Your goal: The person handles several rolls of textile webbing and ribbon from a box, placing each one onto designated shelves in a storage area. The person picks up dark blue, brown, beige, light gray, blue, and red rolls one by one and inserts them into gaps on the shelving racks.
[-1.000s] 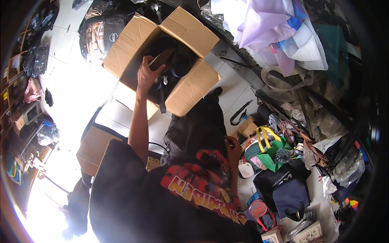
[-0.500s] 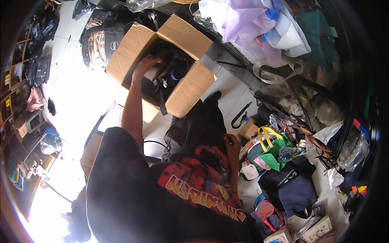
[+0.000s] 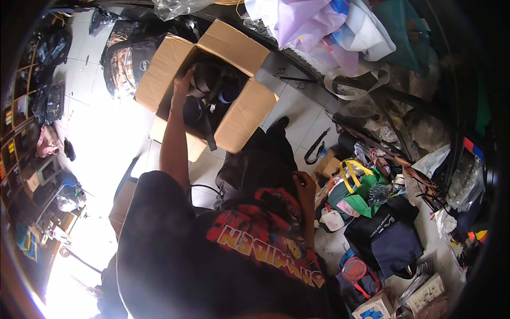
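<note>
An open cardboard box [image 3: 234, 48] holds dark rolled or rounded goods. Inside it, my left hand [image 3: 184, 81] has its fingers bent over the left edge of a dark grey-brown round item [image 3: 204, 80]; the fingertips are partly hidden. Beside that item lies a dark blue round piece [image 3: 228, 94], and below it is another dark rounded thing [image 3: 193, 110]. A dark strap [image 3: 209, 134] hangs over the box's near corner. My right hand [image 3: 305, 188] rests by my thigh, fingers loosely bent and apart, with nothing visible in it.
Bags and loose goods crowd the right, among them a green bag with yellow handles [image 3: 363, 190] and a dark blue bag [image 3: 390, 244]. Pale lilac and white fabric [image 3: 313, 26] sits at the upper right. A black bundle [image 3: 127, 61] stands left of the box.
My left hand has shifted toward the box's left inner side, and its fingers have closed over the round item's edge. The items inside have shifted. My right hand stays by my thigh.
</note>
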The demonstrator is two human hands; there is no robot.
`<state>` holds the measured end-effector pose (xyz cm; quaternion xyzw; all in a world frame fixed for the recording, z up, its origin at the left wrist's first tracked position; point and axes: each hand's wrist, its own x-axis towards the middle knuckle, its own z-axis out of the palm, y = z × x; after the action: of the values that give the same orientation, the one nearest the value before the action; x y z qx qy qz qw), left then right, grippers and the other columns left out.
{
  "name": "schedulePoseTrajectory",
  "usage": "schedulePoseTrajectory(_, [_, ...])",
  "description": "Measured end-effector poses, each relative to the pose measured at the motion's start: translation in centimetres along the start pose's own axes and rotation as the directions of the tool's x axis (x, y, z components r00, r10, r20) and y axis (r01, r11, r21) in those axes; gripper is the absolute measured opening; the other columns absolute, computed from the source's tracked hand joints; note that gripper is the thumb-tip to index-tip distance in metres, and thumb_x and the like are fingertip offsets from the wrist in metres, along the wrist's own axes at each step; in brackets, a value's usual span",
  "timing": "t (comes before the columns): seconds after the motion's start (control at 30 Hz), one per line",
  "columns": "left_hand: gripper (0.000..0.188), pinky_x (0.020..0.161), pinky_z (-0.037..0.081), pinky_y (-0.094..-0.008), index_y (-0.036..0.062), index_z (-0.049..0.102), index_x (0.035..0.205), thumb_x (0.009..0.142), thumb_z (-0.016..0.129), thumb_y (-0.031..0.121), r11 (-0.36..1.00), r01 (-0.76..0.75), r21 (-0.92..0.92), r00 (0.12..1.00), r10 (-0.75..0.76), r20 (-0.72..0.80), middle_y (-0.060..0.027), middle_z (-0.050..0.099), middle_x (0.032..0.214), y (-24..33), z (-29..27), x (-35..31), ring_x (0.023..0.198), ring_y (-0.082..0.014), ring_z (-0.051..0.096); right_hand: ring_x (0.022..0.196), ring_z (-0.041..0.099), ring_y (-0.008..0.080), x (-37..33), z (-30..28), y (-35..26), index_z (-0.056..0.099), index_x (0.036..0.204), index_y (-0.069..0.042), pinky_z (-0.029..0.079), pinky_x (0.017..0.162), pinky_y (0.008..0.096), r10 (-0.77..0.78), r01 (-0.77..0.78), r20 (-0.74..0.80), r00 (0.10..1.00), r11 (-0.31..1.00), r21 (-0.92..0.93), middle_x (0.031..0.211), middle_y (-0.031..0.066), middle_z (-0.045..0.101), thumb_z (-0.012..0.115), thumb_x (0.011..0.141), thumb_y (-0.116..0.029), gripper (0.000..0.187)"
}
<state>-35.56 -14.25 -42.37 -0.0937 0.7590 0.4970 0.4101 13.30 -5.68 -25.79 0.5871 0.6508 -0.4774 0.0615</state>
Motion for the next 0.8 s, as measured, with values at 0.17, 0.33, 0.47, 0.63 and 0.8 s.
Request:
schedulePoseTrajectory(0.17, [0.066, 0.105, 0.042, -0.0409, 0.0245, 0.058, 0.134, 0.071, 0.065, 0.005, 0.371, -0.803, 0.467, 0.584, 0.645, 0.492, -0.015, 0.059, 0.128, -4.9, -1.6, 2.4, 0.137, -0.0329, 0.039, 0.098, 0.066, 0.026, 0.4, 0.1, 0.3, 0.069, 0.104, -0.004, 0.047, 0.09, 0.035, -0.018, 0.018, 0.01, 1.0, 0.999, 0.032, 0.1, 0.0129, 0.07, 0.065, 0.09, -0.017, 0.02])
schedulePoseTrajectory(0.33, [0.053, 0.107, 0.041, -0.0389, 0.0261, 0.06, 0.132, 0.082, 0.064, 0.007, 0.944, -0.304, 0.13, 0.891, 0.233, 0.391, -0.0125, 0.036, 0.148, -2.9, 1.0, 1.4, 0.14, -0.0297, 0.033, 0.098, 0.066, 0.0265, 0.4, 0.1, 0.3, 0.069, 0.106, -0.003, 0.047, 0.09, 0.035, -0.007, 0.006, 0.012, 1.0, 1.0, 0.02, 0.101, 0.0134, 0.07, 0.065, 0.09, -0.018, 0.023])
schedulePoseTrajectory(0.47, [0.045, 0.106, 0.042, -0.0386, 0.0257, 0.062, 0.13, 0.085, 0.068, 0.024, 0.983, -0.167, 0.07, 0.897, 0.123, 0.424, -0.0099, 0.025, 0.152, -5.3, 0.2, 4.4, 0.14, -0.0264, 0.033, 0.1, 0.066, 0.0271, 2.8, 0.6, -3.4, 0.067, 0.109, 0.0, 0.048, 0.091, 0.0356, -0.083, 0.087, 0.077, 0.994, 0.995, -0.051, 0.102, 0.0156, 0.07, 0.064, 0.091, -0.02, 0.027])
schedulePoseTrajectory(0.63, [0.047, 0.106, 0.043, -0.0382, 0.0235, 0.063, 0.129, 0.083, 0.071, 0.031, 0.971, -0.233, 0.05, 0.906, 0.198, 0.375, -0.0095, 0.032, 0.147, -4.2, 1.4, 2.9, 0.138, -0.024, 0.035, 0.095, 0.067, 0.0329, 12.2, 7.9, -16.0, 0.061, 0.11, 0.002, 0.052, 0.082, 0.0381, -0.346, 0.407, 0.308, 0.886, 0.899, -0.162, 0.1, 0.0185, 0.069, 0.068, 0.088, -0.018, 0.031])
schedulePoseTrajectory(0.8, [0.057, 0.108, 0.039, -0.0378, 0.0187, 0.057, 0.131, 0.078, 0.074, 0.028, 0.984, -0.057, -0.169, 0.885, 0.128, 0.448, -0.0079, 0.045, 0.138, -4.8, 1.3, 2.6, 0.129, -0.023, 0.045, 0.107, 0.063, 0.0353, 21.4, 19.2, -21.7, 0.049, 0.128, 0.002, 0.05, 0.092, 0.0413, -0.602, 0.623, 0.205, 0.772, 0.78, -0.057, 0.112, 0.0213, 0.065, 0.079, 0.076, -0.03, 0.067])
